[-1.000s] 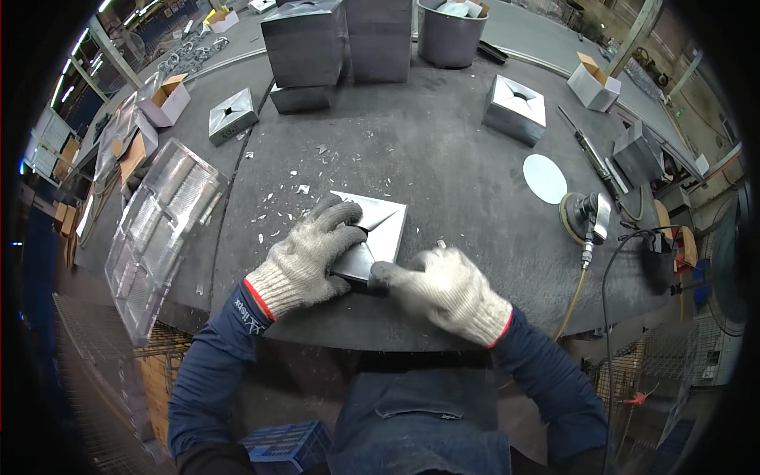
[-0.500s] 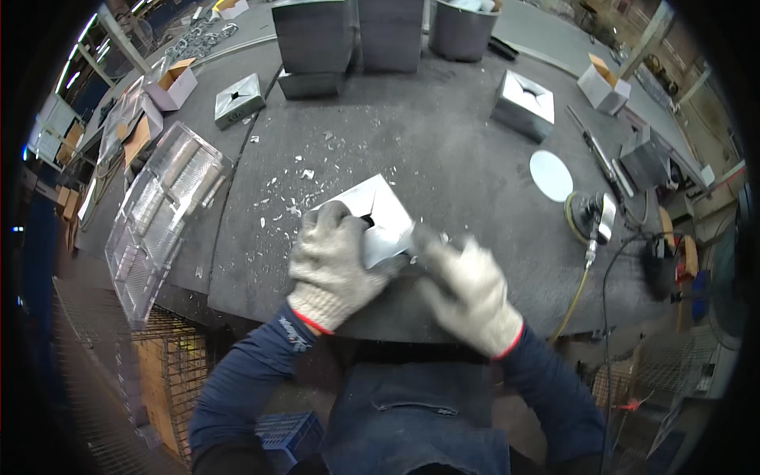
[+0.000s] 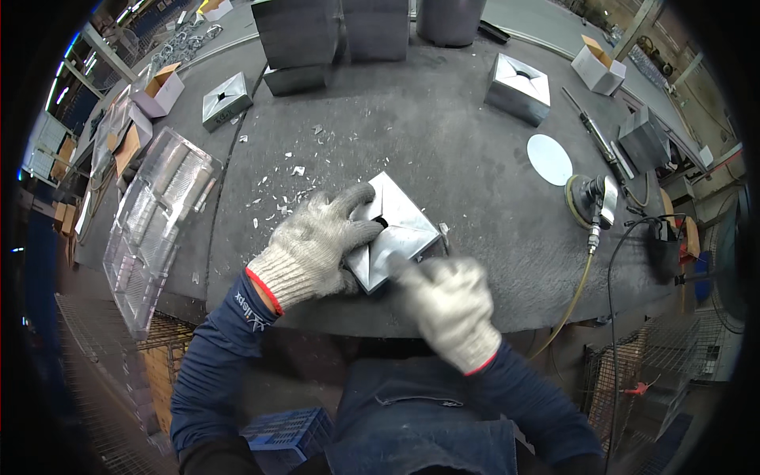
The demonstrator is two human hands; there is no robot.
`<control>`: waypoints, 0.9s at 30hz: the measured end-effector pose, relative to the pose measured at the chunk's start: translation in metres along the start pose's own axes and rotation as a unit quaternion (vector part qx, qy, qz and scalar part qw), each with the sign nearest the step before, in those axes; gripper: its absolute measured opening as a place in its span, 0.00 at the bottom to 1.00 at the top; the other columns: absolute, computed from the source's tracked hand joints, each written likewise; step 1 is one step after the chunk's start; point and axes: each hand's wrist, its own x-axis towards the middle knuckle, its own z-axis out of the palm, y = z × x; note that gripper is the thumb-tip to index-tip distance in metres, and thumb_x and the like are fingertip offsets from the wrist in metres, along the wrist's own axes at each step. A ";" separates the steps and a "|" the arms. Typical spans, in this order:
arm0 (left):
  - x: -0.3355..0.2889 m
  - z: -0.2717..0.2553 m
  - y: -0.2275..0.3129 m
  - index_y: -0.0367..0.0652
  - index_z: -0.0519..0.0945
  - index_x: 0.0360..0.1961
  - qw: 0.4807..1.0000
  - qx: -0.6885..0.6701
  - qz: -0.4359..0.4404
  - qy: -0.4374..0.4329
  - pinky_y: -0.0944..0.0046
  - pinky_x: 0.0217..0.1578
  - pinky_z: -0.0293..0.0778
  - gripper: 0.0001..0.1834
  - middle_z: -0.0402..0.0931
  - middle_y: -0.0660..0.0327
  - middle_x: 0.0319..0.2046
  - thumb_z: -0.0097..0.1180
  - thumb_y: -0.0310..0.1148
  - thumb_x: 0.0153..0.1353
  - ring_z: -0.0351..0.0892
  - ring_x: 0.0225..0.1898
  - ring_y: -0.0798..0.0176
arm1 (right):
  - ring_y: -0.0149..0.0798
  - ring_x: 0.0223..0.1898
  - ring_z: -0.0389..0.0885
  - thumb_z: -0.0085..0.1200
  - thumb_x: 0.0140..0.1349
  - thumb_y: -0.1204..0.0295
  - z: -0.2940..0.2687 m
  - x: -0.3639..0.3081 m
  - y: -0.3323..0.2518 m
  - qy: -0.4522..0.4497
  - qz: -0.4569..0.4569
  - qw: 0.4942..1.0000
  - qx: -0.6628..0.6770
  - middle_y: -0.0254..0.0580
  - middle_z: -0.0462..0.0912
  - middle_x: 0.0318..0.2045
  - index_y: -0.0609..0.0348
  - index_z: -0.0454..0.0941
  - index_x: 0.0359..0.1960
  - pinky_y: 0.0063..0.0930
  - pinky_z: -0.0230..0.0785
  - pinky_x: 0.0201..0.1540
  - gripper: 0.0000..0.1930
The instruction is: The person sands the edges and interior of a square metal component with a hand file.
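Observation:
A silvery sheet-metal box with folded seams and a dark hole in its top lies turned cornerwise on the dark worktable. My left hand, in a knitted work glove with a red cuff, grips the box from its left. Its fingers reach over the top to the hole. Close to the box's near right side is my gloved right hand. Motion smears its fingers, so whether it holds anything cannot be made out. Pale shavings lie scattered beyond and left of the box.
Similar metal boxes stand at the far left and far right. On the right are a white disc and a sander with a yellow hose. A clear plastic tray leans at the left. Tall metal containers stand at the back.
The box has turned, and my left hand has shifted left with its fingers spread further over the top. My right hand has moved slightly nearer me and stays blurred.

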 end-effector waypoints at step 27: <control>-0.019 0.010 -0.011 0.56 0.88 0.69 0.993 -0.110 -0.029 0.022 0.44 0.75 0.82 0.42 0.69 0.44 0.82 0.84 0.30 0.47 0.78 0.78 0.36 | 0.42 0.36 0.84 0.74 0.58 0.74 -0.006 -0.007 -0.048 0.002 0.001 0.996 0.090 0.33 0.83 0.32 0.42 0.91 0.68 0.49 0.82 0.51 0.32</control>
